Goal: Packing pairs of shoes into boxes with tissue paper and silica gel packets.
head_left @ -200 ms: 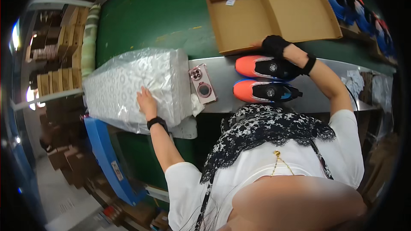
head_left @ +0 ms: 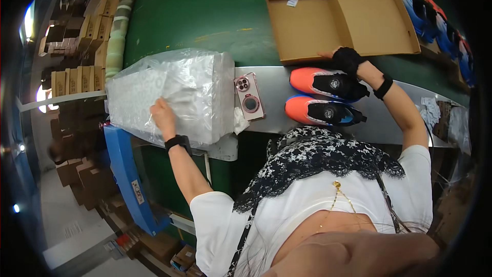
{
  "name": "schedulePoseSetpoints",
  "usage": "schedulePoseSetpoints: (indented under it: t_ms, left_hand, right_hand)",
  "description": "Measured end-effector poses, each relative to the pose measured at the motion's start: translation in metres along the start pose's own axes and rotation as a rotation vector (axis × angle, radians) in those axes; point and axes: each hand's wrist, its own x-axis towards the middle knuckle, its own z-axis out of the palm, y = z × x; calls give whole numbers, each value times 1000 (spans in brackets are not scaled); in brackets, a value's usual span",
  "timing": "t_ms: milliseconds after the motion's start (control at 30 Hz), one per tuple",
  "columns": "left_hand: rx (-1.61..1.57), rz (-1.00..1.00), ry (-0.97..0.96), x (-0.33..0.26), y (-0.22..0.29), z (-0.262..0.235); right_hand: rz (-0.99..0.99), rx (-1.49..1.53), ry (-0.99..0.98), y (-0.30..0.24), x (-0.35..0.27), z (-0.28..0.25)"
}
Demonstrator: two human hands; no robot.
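My left hand [head_left: 162,118] is on a stack of thin white sheets [head_left: 179,74] in a clear plastic bag. Its fingers are bunched together on the top sheet, with creases running out from them. In a black glove that leaves the fingertips bare, my right hand [head_left: 350,61] rests at the near wall of an open brown cardboard box [head_left: 301,36]. One bare finger stretches over that wall; the other fingers are mostly hidden. Just below it lie two coral, black and blue sneakers [head_left: 328,83], side by side, toes to the left.
A pink-framed phone [head_left: 249,96] lies between the bagged stack and the sneakers. More sneakers [head_left: 435,23] line the far right of the green table [head_left: 205,15]. Crumpled white paper [head_left: 430,110] is at the right. Shelves with shoe boxes [head_left: 77,79] and a blue box [head_left: 128,179] stand left.
My left hand has drawn its spread fingers together and slid slightly toward me and left on the stack. The whole view has shifted a little. My right hand stays at the box wall.
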Motion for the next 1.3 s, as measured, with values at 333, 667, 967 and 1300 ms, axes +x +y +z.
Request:
schedulePoseSetpoints:
  t_ms: [333,667,967,1300]
  left_hand:
    - [-1365,157,-32,29,212,-137]
    - [-1325,734,-188,4,370,-62]
    - [-440,897,-158,-22,333,20]
    - [-297,762,-193,-21,290,37]
  right_hand:
    - [-304,699,141,-109,9,-77]
    - [344,1338,1105,-37,29,-95]
    - [527,1433,708,45,-31,-100]
    - [1035,1571,503,-49,100,-32]
